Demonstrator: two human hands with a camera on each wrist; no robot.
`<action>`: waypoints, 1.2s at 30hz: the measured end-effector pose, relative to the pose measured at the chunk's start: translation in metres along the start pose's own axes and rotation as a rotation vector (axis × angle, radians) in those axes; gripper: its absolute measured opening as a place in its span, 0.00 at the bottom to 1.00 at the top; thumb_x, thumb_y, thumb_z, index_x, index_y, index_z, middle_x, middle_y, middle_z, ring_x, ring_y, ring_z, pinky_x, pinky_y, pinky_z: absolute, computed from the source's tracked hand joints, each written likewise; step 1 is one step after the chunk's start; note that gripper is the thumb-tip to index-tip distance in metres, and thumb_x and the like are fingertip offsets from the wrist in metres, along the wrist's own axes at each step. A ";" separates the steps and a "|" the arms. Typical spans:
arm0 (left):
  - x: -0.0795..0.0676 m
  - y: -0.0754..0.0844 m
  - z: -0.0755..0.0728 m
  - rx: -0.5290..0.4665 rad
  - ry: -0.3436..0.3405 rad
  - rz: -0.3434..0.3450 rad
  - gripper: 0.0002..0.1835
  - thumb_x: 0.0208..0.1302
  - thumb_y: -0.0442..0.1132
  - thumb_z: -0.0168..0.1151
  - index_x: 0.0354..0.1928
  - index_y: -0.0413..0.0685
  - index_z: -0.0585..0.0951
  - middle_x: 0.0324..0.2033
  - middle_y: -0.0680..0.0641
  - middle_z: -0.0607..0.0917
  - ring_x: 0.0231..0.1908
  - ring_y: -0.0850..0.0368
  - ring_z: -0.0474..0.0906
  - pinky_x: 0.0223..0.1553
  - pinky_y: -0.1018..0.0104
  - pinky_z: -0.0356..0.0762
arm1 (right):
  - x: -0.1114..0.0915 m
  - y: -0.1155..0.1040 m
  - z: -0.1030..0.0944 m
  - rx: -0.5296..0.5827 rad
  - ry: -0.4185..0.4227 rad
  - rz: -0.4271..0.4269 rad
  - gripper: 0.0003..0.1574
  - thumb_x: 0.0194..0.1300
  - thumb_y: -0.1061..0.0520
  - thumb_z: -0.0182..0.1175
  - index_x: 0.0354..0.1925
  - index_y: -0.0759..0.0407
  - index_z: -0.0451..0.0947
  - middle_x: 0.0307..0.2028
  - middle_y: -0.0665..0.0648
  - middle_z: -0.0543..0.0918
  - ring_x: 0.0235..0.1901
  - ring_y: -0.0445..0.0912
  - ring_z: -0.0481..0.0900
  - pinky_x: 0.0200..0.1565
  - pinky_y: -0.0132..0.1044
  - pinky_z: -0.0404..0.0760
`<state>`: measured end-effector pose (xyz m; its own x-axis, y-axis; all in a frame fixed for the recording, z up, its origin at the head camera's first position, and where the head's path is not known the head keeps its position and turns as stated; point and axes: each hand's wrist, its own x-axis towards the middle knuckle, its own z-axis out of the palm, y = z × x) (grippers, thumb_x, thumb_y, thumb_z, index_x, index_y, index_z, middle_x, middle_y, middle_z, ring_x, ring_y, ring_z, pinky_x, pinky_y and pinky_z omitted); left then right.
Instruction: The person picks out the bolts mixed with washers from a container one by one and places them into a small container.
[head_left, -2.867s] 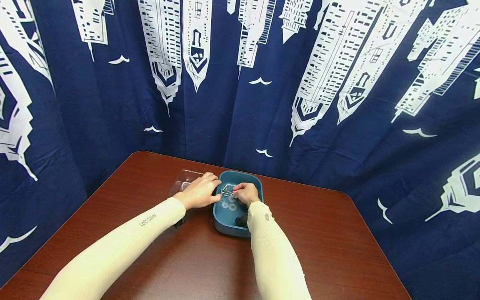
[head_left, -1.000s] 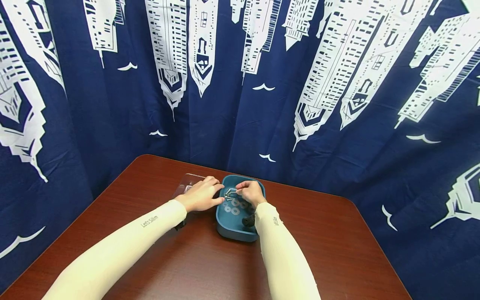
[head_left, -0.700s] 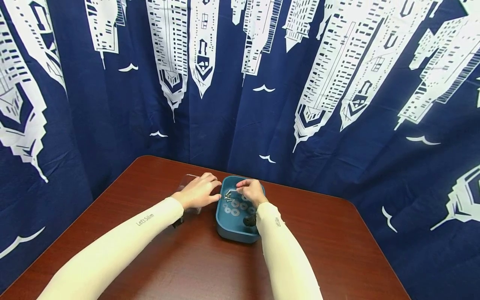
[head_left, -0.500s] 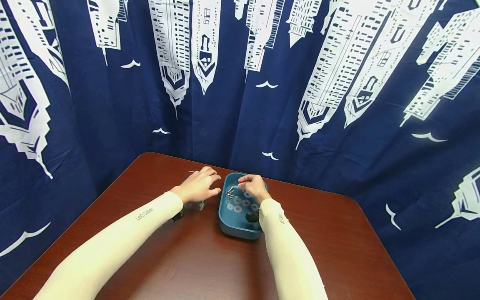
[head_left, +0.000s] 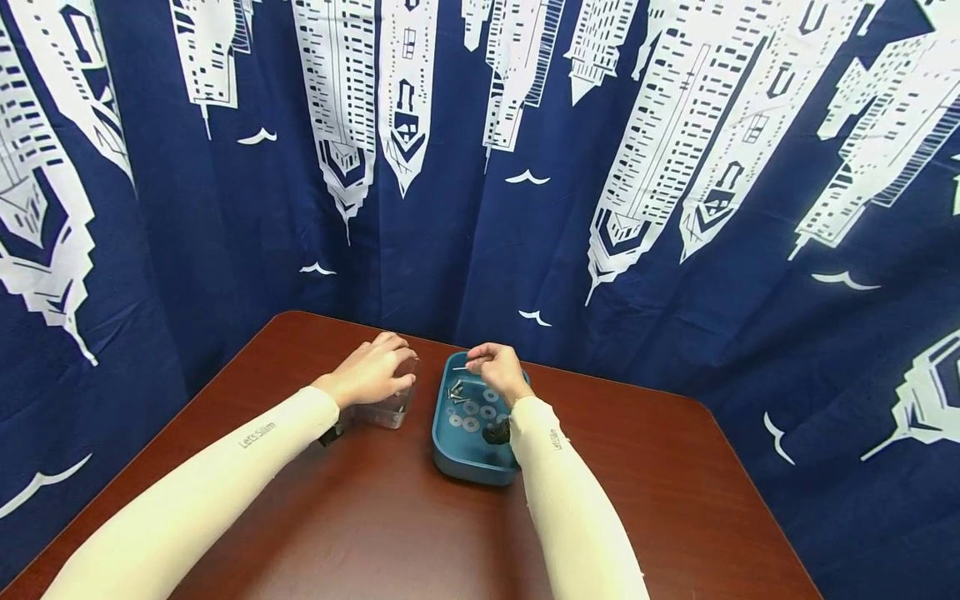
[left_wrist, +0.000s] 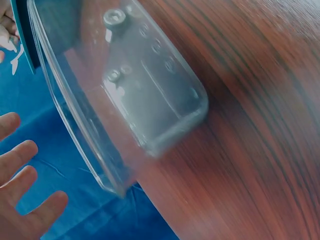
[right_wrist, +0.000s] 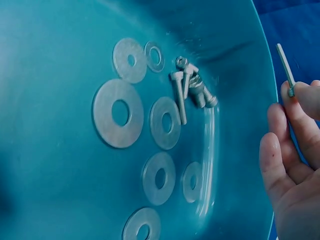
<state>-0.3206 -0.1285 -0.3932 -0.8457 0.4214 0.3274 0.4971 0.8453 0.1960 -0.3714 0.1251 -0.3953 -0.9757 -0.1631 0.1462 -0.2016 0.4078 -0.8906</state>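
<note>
My right hand (head_left: 498, 372) pinches a small metal bolt (right_wrist: 285, 62) between thumb and index finger, just over the far end of a blue bin (head_left: 472, 472). The other fingers of that hand are loosely bent. In the right wrist view, several bolts (right_wrist: 192, 85) lie in a small pile on the bin floor, with several flat washers (right_wrist: 118, 134) spread beside them. My left hand (head_left: 371, 372) is over a clear plastic box (head_left: 386, 417), fingers spread and holding nothing. Small ring-shaped metal pieces (left_wrist: 114, 18) show through the box in the left wrist view.
A black textured object (head_left: 497, 432) sits in the near right part of the bin, partly behind my right wrist. Box and bin stand side by side on a brown wooden table (head_left: 420, 533). A blue curtain (head_left: 450, 208) with white buildings hangs behind the table's far edge.
My right hand has risen from the bolts in the bin with one bolt pinched. My left hand has drawn left, away from the bin's rim, and the near end of the clear box now shows.
</note>
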 end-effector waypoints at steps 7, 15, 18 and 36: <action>-0.010 -0.015 -0.004 0.001 0.015 -0.033 0.25 0.67 0.50 0.61 0.61 0.44 0.80 0.61 0.41 0.78 0.66 0.42 0.66 0.63 0.40 0.68 | 0.006 -0.007 0.008 0.004 0.017 -0.043 0.13 0.60 0.73 0.62 0.45 0.72 0.82 0.36 0.65 0.88 0.38 0.51 0.87 0.36 0.30 0.76; -0.021 -0.029 -0.010 -0.011 0.016 -0.055 0.24 0.66 0.49 0.63 0.59 0.44 0.81 0.59 0.40 0.79 0.65 0.39 0.68 0.63 0.40 0.68 | 0.009 -0.015 0.016 0.029 0.006 -0.048 0.12 0.61 0.73 0.62 0.45 0.69 0.82 0.35 0.63 0.88 0.38 0.51 0.86 0.39 0.35 0.77; -0.025 -0.033 -0.011 -0.006 0.025 -0.060 0.23 0.65 0.49 0.63 0.58 0.44 0.82 0.58 0.41 0.79 0.64 0.39 0.68 0.62 0.40 0.68 | 0.009 -0.017 0.020 0.040 0.008 -0.051 0.12 0.61 0.73 0.62 0.44 0.68 0.82 0.35 0.62 0.89 0.37 0.49 0.86 0.36 0.32 0.74; -0.043 -0.049 -0.008 0.001 0.019 -0.098 0.25 0.65 0.49 0.62 0.60 0.42 0.81 0.59 0.39 0.79 0.65 0.41 0.68 0.59 0.38 0.70 | 0.017 -0.026 0.040 0.109 -0.036 -0.073 0.15 0.61 0.75 0.61 0.48 0.76 0.78 0.35 0.66 0.87 0.38 0.55 0.86 0.46 0.42 0.82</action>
<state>-0.3067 -0.1905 -0.4097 -0.8865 0.3300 0.3244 0.4116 0.8826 0.2271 -0.3792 0.0757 -0.3869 -0.9547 -0.2215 0.1986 -0.2595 0.2936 -0.9200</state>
